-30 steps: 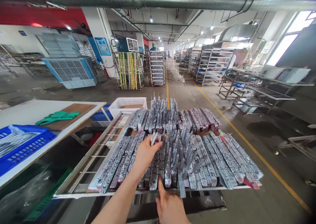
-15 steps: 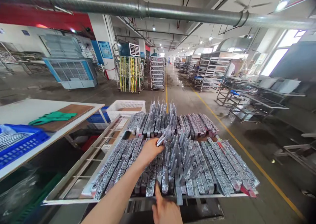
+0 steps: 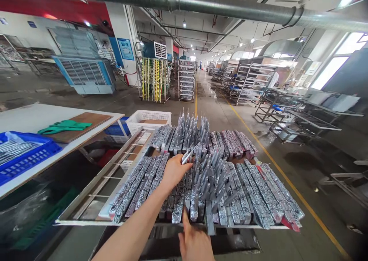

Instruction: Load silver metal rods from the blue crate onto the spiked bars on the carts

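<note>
My left hand (image 3: 174, 171) is closed around a few slim silver metal pieces (image 3: 186, 157), their narrow ends pointing up past the thumb. It sits over rows of long, speckled silver-grey blocks (image 3: 135, 190) lying side by side. Many similar slim pieces (image 3: 211, 176) stand upright or leaning among the middle blocks. At the front edge, my right hand (image 3: 197, 242) points its index finger forward against the end of a block or thin grey strip. Its thumb is apart and the other fingers are curled low, partly hidden; nothing shows in its grasp.
The blocks rest on a pale-edged frame (image 3: 86, 223) with open slots at left. A white table (image 3: 25, 117) carries green gloves (image 3: 64, 126) and a blue basket (image 3: 31, 153). Behind the frame is a white crate (image 3: 148, 117). Wheeled racks (image 3: 186, 80) line the aisle.
The view has shifted slightly, so the block rows sit a little higher and to the right. My left hand, still gripping the metal pieces, has dipped slightly among them. My right finger remains at the front edge.
</note>
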